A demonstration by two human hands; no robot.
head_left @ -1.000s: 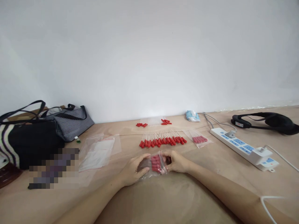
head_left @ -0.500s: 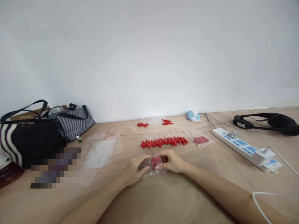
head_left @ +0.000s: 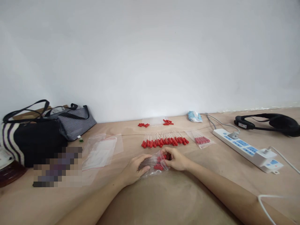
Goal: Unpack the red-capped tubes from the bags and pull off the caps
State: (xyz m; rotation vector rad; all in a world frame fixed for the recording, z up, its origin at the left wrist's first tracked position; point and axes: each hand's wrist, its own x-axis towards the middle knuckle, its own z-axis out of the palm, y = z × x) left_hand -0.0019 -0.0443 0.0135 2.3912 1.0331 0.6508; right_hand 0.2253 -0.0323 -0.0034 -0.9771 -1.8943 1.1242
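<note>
A clear zip bag (head_left: 150, 171) with several red-tipped sticks (head_left: 158, 167) in it lies between my hands, low over the table. My left hand (head_left: 134, 168) grips its left end, thumb and fingers curved around the plastic. At the right end, my right hand (head_left: 176, 159) pinches the bag near its zip edge, close to the red tips. How far the sticks reach inside is partly hidden by the fingers and the shiny film. Just beyond my hands, a row of red-tipped sticks (head_left: 164, 142) lies side by side, pale stems pointing away.
To the right is a filled zip bag (head_left: 202, 140), then a power strip (head_left: 243, 148) and a black headset (head_left: 267, 122). Flat zip bags (head_left: 99, 153) lie left, near a striped bag (head_left: 73, 123) and a black bag (head_left: 37, 140). More red-tipped sticks (head_left: 167, 122) rest by the wall.
The bag between my hands has spread flatter, and the red tips in it now show separately and farther right. My right hand has shifted slightly right; my left hand has barely moved.
</note>
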